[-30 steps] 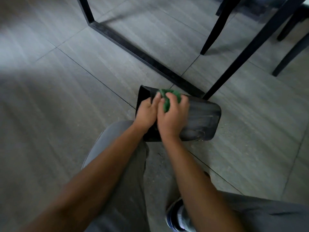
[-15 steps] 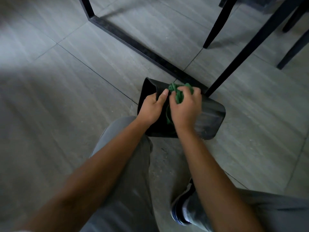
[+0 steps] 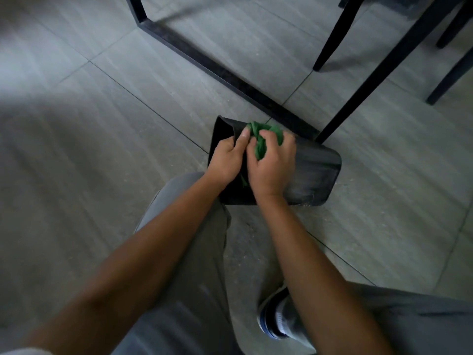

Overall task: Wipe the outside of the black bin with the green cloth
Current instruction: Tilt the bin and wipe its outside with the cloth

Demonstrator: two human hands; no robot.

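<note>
head view looks down on the black bin (image 3: 314, 172) lying on its side on the grey floor (image 3: 102, 162). right hand (image 3: 272, 165) clutches the bunched green cloth (image 3: 261, 139) against it; left hand (image 3: 227, 158) grips the bin's left, open end.

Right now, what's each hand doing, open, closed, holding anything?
Left hand: closed on the rim of the black bin, steadying it.
Right hand: closed on the bunched green cloth, against the bin.
</note>
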